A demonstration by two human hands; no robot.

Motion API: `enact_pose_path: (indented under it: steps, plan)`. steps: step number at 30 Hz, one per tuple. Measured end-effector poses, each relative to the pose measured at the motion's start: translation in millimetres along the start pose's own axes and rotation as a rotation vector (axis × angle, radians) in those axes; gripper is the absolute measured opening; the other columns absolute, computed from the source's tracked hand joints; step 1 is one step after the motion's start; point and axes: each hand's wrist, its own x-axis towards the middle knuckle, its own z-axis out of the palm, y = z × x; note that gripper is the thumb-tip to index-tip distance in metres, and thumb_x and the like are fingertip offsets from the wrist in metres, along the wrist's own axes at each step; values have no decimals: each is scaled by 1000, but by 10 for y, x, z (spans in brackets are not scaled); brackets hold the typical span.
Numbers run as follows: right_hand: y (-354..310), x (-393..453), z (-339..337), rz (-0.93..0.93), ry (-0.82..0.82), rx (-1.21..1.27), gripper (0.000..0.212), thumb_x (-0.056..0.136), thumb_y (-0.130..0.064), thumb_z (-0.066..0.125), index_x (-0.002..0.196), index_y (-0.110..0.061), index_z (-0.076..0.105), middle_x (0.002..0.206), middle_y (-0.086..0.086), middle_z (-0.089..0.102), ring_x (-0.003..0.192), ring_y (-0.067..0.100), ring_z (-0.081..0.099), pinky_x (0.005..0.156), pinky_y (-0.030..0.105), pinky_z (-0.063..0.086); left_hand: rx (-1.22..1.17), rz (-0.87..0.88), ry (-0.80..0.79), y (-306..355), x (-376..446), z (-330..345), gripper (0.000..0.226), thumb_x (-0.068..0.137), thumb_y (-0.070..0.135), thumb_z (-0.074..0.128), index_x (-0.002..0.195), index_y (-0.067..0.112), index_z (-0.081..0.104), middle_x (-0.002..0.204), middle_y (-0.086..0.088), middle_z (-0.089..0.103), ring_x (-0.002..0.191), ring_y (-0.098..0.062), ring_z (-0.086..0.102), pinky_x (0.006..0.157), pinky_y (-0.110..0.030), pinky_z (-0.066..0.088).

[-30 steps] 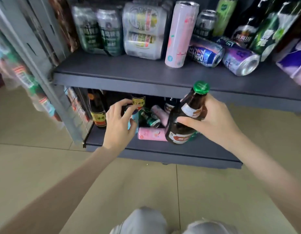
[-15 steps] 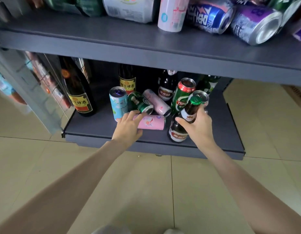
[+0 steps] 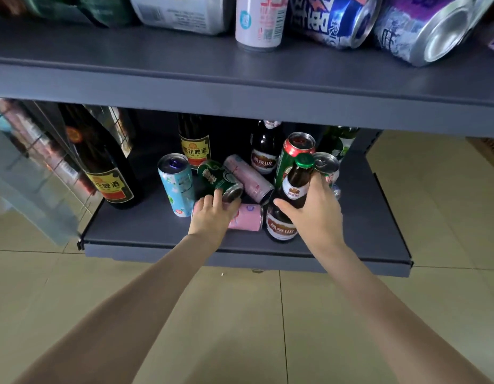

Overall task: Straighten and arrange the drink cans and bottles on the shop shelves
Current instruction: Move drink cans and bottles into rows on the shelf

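On the lower shelf (image 3: 157, 228), the right hand (image 3: 316, 214) grips a brown bottle (image 3: 288, 206) around its shoulder; the bottle leans a little and stands at the shelf's front, just right of a pink can (image 3: 247, 217) lying on its side. The left hand (image 3: 212, 214) rests over that pink can with its fingers curled on it, fingertips touching a green can (image 3: 218, 177) toppled just behind.

The bottle is glass, probably heavy and breakable, with a smooth surface that could slip, so a hold low on the body would suit it better than the neck. The pink can is likely light, thin-walled and prone to rolling; it is best taken around its middle.
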Motion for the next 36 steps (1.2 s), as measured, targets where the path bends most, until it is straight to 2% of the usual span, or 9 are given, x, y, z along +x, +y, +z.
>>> enact_pose_path:
  steps: [1,3,5,10,21,25,29,32,36]
  plan:
    - [21,-7,-29,12,3,-32,53,78,-37,73,113,-6,47,115,6,55,109,28,52,80,39,43,38,10,-8,1,9,4,85,51,13,84,129,24,52,106,-20,55,89,-36,56,77,-39,48]
    - [57,-3,-89,42,14,-15,51,78,-36,72,110,-5,48,114,6,56,107,28,54,81,39,44,91,6,-83,9,-12,87,82,64,18,78,135,27,40,109,-12,56,101,-33,49,84,-37,41]
    - [86,-8,-145,76,4,41,50,77,-32,74,112,-6,49,114,6,57,106,28,55,86,43,48,87,-36,-70,21,-33,31,80,58,21,83,129,28,48,98,-7,63,95,-31,53,81,-34,43]
    - [223,-70,-343,129,-20,22,45,75,-27,75,109,-10,51,111,5,60,102,28,58,85,46,50,95,-70,-236,54,39,71,71,86,21,60,144,28,18,127,-6,51,119,-31,39,95,-33,32]
    - [658,318,-554,350,140,-39,50,81,-26,72,117,-1,47,118,14,58,109,33,56,78,36,45,72,-57,-227,414,146,1,56,81,26,66,129,24,36,119,-7,58,119,-29,43,92,-30,34]
    - [695,191,-532,292,174,26,60,81,-21,71,129,0,40,126,16,50,114,33,50,88,37,42,70,-24,-215,416,127,-52,57,82,29,65,130,23,35,120,-8,57,120,-29,41,93,-31,34]
    - [512,-252,-535,-99,360,-2,34,84,-8,65,115,0,53,108,15,56,99,28,52,74,14,32,-63,-24,-263,268,8,-128,64,76,43,70,127,25,37,118,-6,58,114,-27,48,92,-33,36]
    - [380,-381,-338,-284,227,-67,29,81,-8,68,107,-2,56,103,11,58,93,23,52,71,18,39,-407,-143,-251,53,-217,-228,72,73,44,71,133,28,35,111,-6,61,106,-29,54,84,-31,40]
    - [195,-86,157,-245,-166,-106,40,90,-18,60,124,-2,48,126,12,49,116,27,45,93,29,37,-679,-304,-218,-277,-525,-317,65,68,42,74,123,30,43,101,2,59,89,-23,52,74,-27,35]
